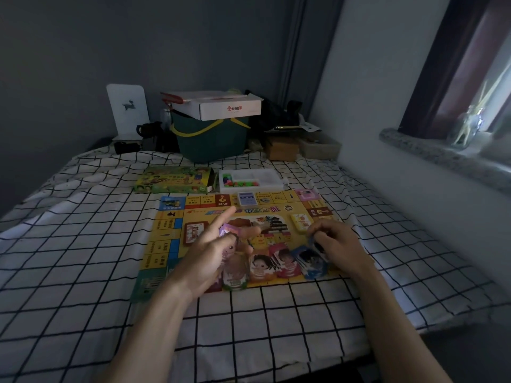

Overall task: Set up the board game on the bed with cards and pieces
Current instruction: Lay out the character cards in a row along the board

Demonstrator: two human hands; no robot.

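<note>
While the left hand [213, 252] pinches purple cards and the right hand [336, 244] grips blue ones, each should land squarely on its pile at the game board's [166, 233] 6 o'clock edge.

Board [243, 217] on bed [83, 244]; tray [250, 181] behind it.

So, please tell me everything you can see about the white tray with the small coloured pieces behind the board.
The white tray is a shallow rectangular box, plastic by its look, divided into compartments. It lies flat on the checked bedsheet, just beyond the far edge of the game board and right of the green game box. Small green and pink pieces fill its left and front compartments; the right part looks empty, though dim light hides detail. No hand touches it.
</note>
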